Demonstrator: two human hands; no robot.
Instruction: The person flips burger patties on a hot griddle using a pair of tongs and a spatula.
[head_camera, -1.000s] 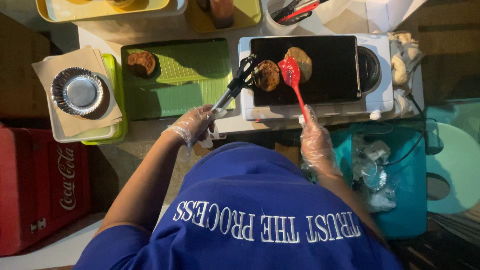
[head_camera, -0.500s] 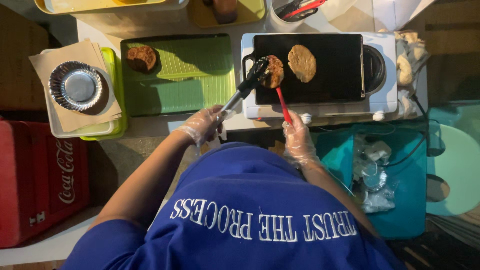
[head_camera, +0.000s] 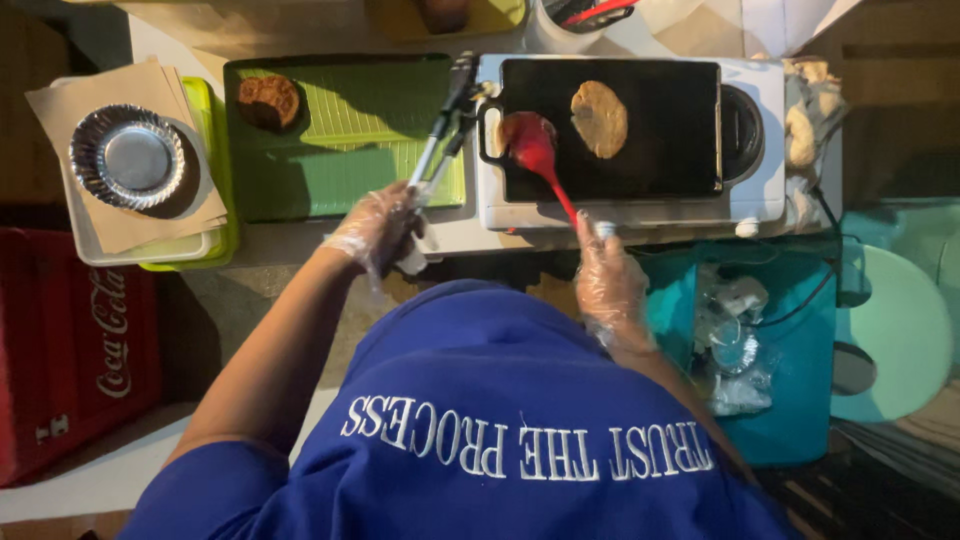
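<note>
Setting: a dim cooking spot seen from above, with a pale counter (head_camera: 300, 245) running across the top of the view and a person in a blue shirt leaning in from below.
Far left: a red cooler box (head_camera: 60, 350) stands on the floor, beside the counter.
Paper and dish: a crinkled foil dish (head_camera: 127, 157) sits on a stack of brown paper (head_camera: 60, 100) over a yellow-green tray (head_camera: 215, 200) — set out beside the work, within reach of the left arm.
Green board: a ridged green board (head_camera: 340, 140) lies just left of the cooker; one dark browned patty (head_camera: 267, 100) rests in its far left corner, apart from the heat.
Left hand (head_camera: 378, 225): gloved in clear plastic, curled round the handle end of black tongs (head_camera: 445, 125). The tongs slant up over the green board, tips at the griddle's left edge; whether they grip anything I cannot tell.
Griddle: a black griddle plate (head_camera: 670, 140) on a white electric cooker (head_camera: 760, 205); a pale round flatbread (head_camera: 599, 118) lies flat near its middle.
Right hand (head_camera: 608, 285): gloved too, closed on the handle of a red spatula (head_camera: 530, 145) — its blade sits at the griddle's left end, seemingly under a second browned piece, though the blade hides most of it.
Right side: a teal bin (head_camera: 800, 400) with crumpled clear plastic stands below the cooker.
</note>
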